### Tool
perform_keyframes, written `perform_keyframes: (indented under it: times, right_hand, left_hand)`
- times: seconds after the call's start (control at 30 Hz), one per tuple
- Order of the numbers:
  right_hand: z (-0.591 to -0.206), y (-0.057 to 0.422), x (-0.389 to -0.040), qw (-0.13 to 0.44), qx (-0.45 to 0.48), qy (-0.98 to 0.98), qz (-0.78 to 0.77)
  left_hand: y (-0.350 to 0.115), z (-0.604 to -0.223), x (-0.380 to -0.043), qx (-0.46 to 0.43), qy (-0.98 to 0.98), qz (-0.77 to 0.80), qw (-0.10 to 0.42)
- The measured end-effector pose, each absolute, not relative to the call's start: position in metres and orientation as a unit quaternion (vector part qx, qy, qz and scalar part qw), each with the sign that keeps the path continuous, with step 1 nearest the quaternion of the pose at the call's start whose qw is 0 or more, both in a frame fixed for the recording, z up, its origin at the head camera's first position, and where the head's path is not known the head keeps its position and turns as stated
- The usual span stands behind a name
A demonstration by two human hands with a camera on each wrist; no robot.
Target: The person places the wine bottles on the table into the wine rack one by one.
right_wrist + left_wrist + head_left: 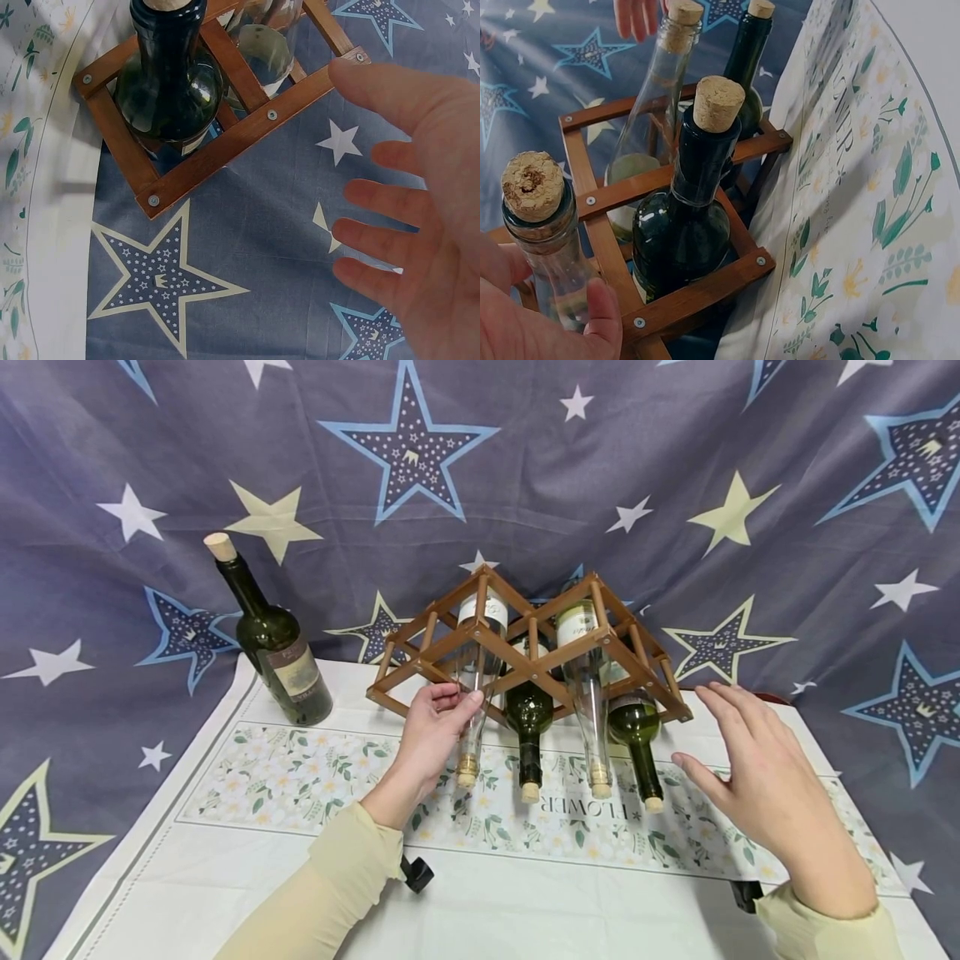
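Observation:
A wooden lattice wine rack (534, 677) holds two clear bottles and two dark green ones, all corked, necks pointing toward me. My left hand (431, 731) grips the leftmost clear bottle (471, 739), thumb on one side of the glass and fingers on the other; the left wrist view shows its cork (532, 186) close up. Beside it lie a green bottle (529, 710), the other clear bottle (588, 710) and a second green bottle (637, 727). To the rack's right, my right hand (772, 785) hovers with fingers spread, holding nothing and apart from the wood.
A corked, labelled green bottle (288, 660) stands upright at the table's back left. Under the bottle necks runs a floral printed strip (300, 777) on a white tablecloth (525, 910). Behind the table hangs a star-patterned cloth (525, 485).

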State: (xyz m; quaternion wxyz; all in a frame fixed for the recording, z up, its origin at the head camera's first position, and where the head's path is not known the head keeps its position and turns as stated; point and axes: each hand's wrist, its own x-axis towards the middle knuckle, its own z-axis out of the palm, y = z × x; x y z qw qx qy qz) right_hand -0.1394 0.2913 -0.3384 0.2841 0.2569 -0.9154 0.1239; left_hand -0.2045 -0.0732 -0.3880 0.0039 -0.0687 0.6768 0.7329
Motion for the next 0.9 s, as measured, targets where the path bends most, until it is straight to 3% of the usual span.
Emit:
perform_keyframes:
  times: [0.57,0.9]
  right_hand:
    - [-0.342,0.292,-0.14,0.283,0.259,-0.915,0.124]
    - [-0.341,0.291,-0.14,0.289,0.264,-0.912,0.121]
  left_hand:
    - [-0.078,-0.391,-0.203,-0.075,0.675,0.734,-0.011]
    - [-0.086,-0.389,-0.198,-0.052,0.696,0.714,-0.06]
